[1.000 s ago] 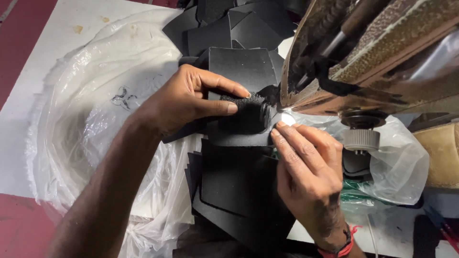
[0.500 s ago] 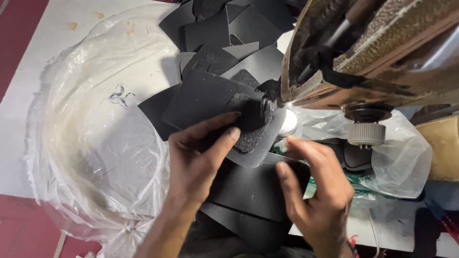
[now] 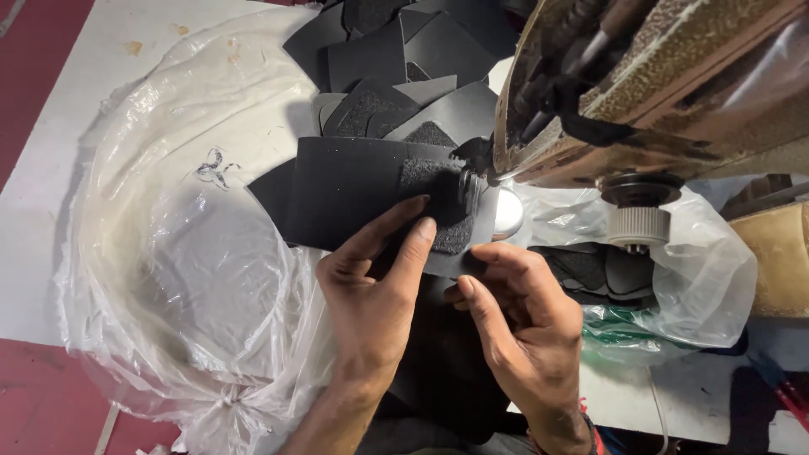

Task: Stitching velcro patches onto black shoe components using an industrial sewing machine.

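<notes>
Flat black rectangular material piece (image 3: 354, 198), long axis left-right, right end under sewing machine (image 3: 640, 84). Left hand (image 3: 375, 286) fingers press it flat; right hand (image 3: 522, 320) fingers pinch its lower edge.

Small sewing workshop, likely footwear or leather-goods bench. Signs: worn industrial sewing machine (image 3: 666, 93) at upper right of frame, paint chipped, knurled wheel (image 3: 638, 224) under it. Pile of cut black pieces (image 3: 396, 59) stacked at top centre, some with rough hook-and-loop patches. Large clear plastic bags (image 3: 194, 278) at left and lower right, the right one holding more black pieces. White worktable (image 3: 50, 168), scuffed and stained, with red floor (image 3: 34, 50) showing at far left. Lamp glare beside needle area at centre.
</notes>
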